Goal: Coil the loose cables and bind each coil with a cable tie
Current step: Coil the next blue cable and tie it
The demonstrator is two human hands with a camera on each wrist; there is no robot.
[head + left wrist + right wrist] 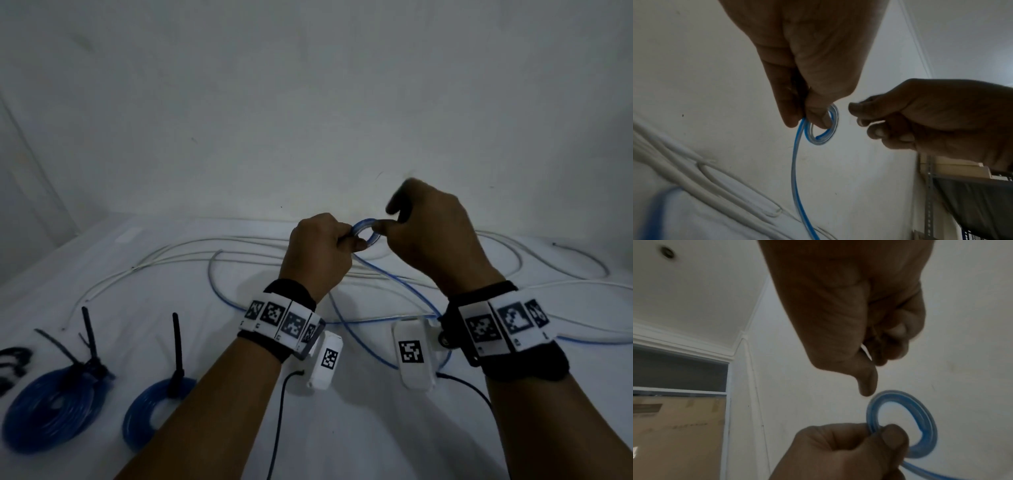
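Note:
A blue cable [394, 277] trails over the white table [342, 428] and rises to a small loop [363, 224] held above it. My left hand [346, 240] pinches that loop [826, 139] between thumb and forefinger, as the left wrist view shows with the left hand [807, 120]. My right hand [394, 219] is just to the right of the loop with its fingers curled and nothing in them. In the right wrist view the right hand's [875, 369] thumb tip points down beside the top of the loop [929, 415], which the left hand [875, 433] holds.
Two blue coils [48, 414] [154, 407] lie at the front left, each bound with a black cable tie [89, 339] [177, 346]. Loose black ties [13, 359] lie at the left edge. White cables [239, 240] sprawl across the back of the table by the wall.

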